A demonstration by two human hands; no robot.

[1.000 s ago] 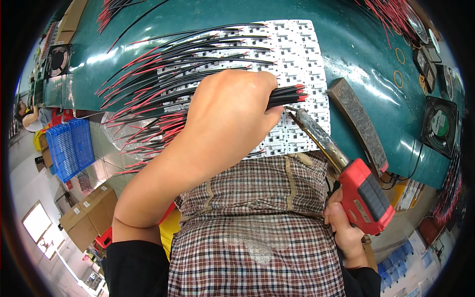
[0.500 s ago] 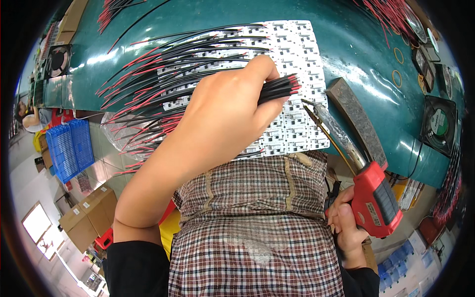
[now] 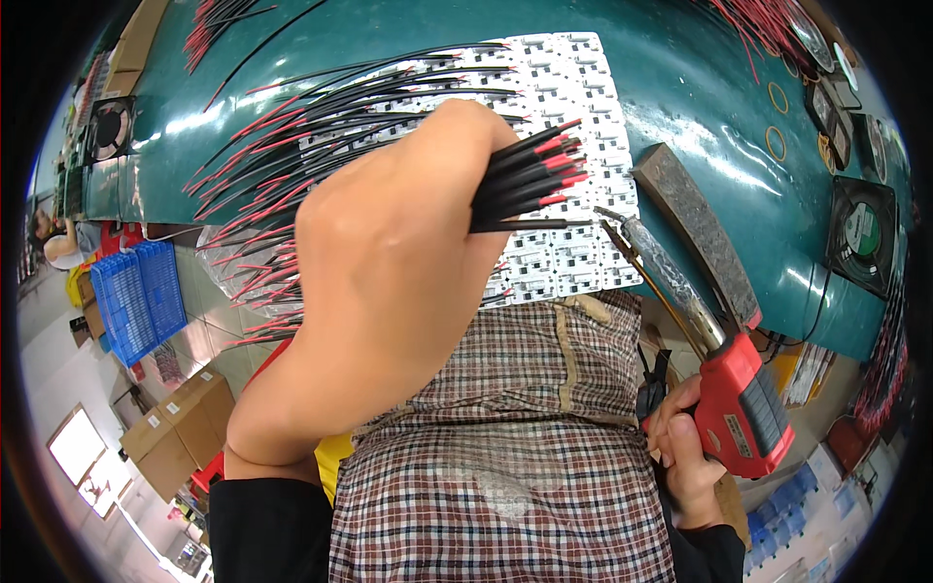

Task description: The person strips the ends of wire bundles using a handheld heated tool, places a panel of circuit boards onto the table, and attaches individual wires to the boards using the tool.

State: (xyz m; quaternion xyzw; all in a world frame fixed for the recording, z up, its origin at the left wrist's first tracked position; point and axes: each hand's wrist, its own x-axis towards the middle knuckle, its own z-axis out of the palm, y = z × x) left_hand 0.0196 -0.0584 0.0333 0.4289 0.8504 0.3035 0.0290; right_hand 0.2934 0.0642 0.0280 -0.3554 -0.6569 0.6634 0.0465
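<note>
My left hand (image 3: 389, 223) is closed around a bundle of black wires (image 3: 530, 185) with red ends, held over a white circuit board panel (image 3: 573, 272). The wire ends fan out to the right. The lowest one reaches toward the tip of a red soldering gun (image 3: 743, 403); whether they touch I cannot tell. Low on the right, my right hand (image 3: 688, 457) grips the gun's handle. The gun's metal barrel points up and left to the panel's right edge. Rows of black and red wires (image 3: 262, 136) lie across the panel's left side, partly hidden by my left hand.
A dark grey bar (image 3: 695, 228) lies right of the panel on the green table (image 3: 719, 107). Black fans (image 3: 860, 233) stand at both sides. More red wires (image 3: 743, 24) and rubber bands (image 3: 776, 144) lie at the back right. Blue baskets (image 3: 139, 296) stand at the left.
My left hand has shifted left and turned, and looks larger in view. The wire ends have spread apart, with one wire now sticking out lowest. The soldering gun has moved slightly down and right.
</note>
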